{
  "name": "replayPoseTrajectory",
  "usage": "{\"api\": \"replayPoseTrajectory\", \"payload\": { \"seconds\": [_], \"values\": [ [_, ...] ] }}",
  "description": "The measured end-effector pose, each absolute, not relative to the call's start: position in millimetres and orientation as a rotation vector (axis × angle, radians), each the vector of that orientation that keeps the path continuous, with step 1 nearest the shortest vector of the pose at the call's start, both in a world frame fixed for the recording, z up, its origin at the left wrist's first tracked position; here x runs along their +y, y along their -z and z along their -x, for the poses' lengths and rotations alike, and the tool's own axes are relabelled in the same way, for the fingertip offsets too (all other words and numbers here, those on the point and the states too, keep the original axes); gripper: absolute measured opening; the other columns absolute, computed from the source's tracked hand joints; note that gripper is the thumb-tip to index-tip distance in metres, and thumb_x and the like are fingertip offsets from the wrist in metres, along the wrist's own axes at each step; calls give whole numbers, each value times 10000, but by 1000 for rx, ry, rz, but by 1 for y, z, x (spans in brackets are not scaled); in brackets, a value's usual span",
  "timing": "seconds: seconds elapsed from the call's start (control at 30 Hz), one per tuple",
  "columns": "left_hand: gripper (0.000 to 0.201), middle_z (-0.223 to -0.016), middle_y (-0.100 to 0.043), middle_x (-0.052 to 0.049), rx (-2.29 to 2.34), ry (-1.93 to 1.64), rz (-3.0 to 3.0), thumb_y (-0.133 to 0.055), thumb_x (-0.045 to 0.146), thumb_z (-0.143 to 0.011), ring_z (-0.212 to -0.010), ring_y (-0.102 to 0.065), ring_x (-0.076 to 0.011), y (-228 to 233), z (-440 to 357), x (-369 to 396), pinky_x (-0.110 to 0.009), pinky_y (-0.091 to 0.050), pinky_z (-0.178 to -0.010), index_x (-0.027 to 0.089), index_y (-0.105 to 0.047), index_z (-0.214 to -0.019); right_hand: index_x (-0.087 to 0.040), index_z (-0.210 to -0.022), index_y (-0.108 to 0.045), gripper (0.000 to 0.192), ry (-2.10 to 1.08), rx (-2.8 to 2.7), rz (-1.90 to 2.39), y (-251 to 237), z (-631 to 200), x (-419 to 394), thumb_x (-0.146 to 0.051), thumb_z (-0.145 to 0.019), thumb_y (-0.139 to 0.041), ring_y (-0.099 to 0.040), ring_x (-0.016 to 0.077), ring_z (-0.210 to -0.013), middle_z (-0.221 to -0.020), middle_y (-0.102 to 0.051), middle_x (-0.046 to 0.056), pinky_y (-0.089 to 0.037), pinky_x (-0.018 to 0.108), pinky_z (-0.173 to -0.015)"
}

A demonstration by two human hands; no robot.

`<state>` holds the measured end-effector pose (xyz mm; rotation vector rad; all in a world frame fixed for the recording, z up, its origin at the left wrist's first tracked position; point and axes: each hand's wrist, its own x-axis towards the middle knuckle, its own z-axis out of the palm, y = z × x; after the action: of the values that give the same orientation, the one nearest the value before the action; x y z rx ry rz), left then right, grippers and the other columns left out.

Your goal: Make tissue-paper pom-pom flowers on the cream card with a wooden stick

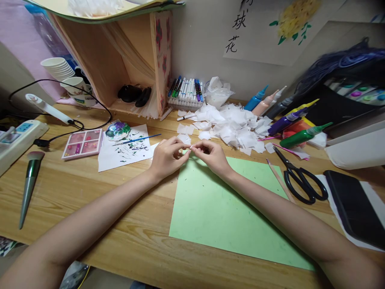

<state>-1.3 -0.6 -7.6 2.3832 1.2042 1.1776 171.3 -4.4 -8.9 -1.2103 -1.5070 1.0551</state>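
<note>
My left hand (167, 155) and my right hand (211, 154) meet fingertip to fingertip above the far edge of a light green sheet (228, 212) on the wooden desk (90, 216). Between the fingers of both hands is a small white paper piece (190, 147), pinched from each side. Just behind the hands lies a heap of white paper squares (237, 124), with a few loose squares (184, 132) closest to my left hand.
Black scissors (300, 178) and a thin wooden stick (279, 180) lie right of the sheet, a dark phone (355, 208) beyond. Paint bottles (300, 136) and markers (186, 90) stand at the back. Left: painted paper (120, 154) with brush, palette box (82, 143), green-handled brush (28, 184), power strip (18, 138).
</note>
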Motion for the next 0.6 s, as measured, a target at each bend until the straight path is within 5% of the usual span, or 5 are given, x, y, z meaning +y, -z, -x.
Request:
{"api": "replayPoseTrajectory", "payload": {
  "seconds": [0.6],
  "values": [
    [116,-727,-594,3,1273,-1173,-2268,-602,229,-818,-560,-482,-88,5,1,1,-245,-379,-571,169,-629,-721,-156,-744,-640,96,-1042,-1563,1209,9,-171,-5,-250,-721,-643,-447,99,-602,-662,-553,-9,-355,251,-573]
  ]
}}
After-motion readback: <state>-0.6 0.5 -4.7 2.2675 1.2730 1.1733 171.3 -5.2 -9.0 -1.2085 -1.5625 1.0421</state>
